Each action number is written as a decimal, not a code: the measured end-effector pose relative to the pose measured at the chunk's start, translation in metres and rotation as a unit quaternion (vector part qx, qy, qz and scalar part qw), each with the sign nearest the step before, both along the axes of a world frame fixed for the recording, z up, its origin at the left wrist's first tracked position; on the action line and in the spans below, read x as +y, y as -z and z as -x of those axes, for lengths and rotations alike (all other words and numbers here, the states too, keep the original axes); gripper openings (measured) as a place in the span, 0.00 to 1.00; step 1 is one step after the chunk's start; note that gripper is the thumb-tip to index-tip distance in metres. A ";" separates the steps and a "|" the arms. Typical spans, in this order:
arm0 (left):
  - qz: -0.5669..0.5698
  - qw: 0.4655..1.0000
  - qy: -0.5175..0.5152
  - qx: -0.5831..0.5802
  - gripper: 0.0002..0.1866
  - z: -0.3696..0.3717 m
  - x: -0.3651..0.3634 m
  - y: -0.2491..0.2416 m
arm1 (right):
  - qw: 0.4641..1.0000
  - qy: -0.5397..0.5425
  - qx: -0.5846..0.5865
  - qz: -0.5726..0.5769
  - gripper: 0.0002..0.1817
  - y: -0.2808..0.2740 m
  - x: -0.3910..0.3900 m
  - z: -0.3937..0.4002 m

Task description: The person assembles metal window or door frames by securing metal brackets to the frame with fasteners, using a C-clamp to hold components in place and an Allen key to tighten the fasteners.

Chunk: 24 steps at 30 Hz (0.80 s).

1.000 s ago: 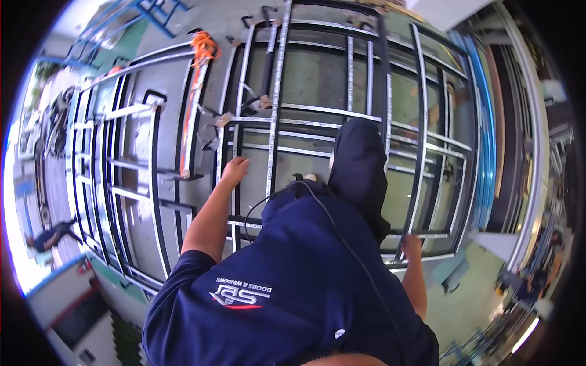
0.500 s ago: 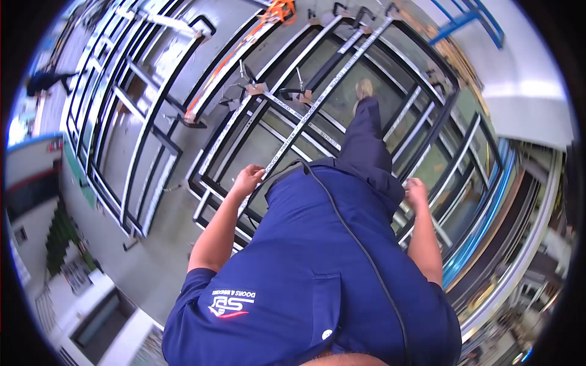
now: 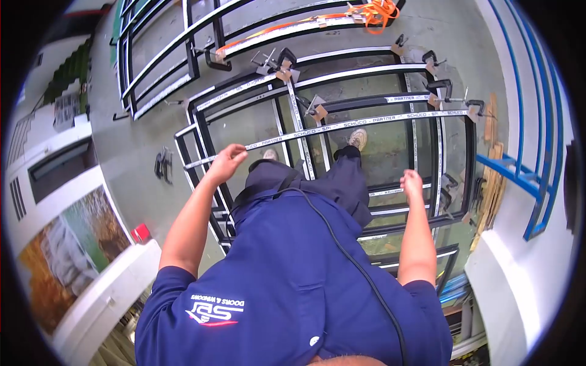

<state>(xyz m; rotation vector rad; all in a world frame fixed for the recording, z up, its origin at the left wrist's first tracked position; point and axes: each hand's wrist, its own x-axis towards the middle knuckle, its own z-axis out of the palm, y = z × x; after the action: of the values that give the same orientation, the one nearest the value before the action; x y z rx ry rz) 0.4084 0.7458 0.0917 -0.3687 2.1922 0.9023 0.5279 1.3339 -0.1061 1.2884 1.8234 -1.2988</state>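
Observation:
My left hand (image 3: 227, 163) is over the near end of a long, narrow frame bar (image 3: 366, 120) with printed white tape. Its fingers are loosely bent and apart, and the fingertips overlap the bar's edge in this view. My right hand (image 3: 412, 183) hangs over the right part of the frames with its fingers curled in and nothing showing in them. Around my legs lie stacked black metal frames (image 3: 470, 158) with white-taped faces. One shoe (image 3: 358, 139) shows inside the frame outline, and the other shoe (image 3: 270, 154) is below the long bar.
Screw clamps (image 3: 285, 59) with small wood pads grip the frame corners. An orange strap (image 3: 379, 13) lies on another frame at the back. Loose black clamps (image 3: 163, 165) are on the floor at left. A blue metal rack (image 3: 519, 174) stands by the right wall.
My body and view have turned to the right, so the frames now lie more across the view. Both shoes now show, and my left hand appears further left.

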 end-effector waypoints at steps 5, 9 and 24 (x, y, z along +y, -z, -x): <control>-0.004 0.998 -0.064 0.012 0.18 -0.007 0.014 -0.015 | 0.985 -0.152 0.083 0.013 0.16 -0.020 -0.038 0.129; -0.003 0.997 -0.080 -0.015 0.20 -0.033 0.004 -0.017 | 0.926 -0.352 0.135 0.017 0.20 0.008 -0.116 0.170; -0.227 0.966 -0.108 -0.062 0.24 0.027 -0.076 0.202 | 0.988 -0.127 -0.081 0.046 0.46 0.037 -0.350 0.220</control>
<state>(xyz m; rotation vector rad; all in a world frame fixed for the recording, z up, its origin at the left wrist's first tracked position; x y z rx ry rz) 0.3809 0.6701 -0.1105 -0.4287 1.7842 1.4238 0.3074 0.9838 -0.1431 1.0423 1.7278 -1.0947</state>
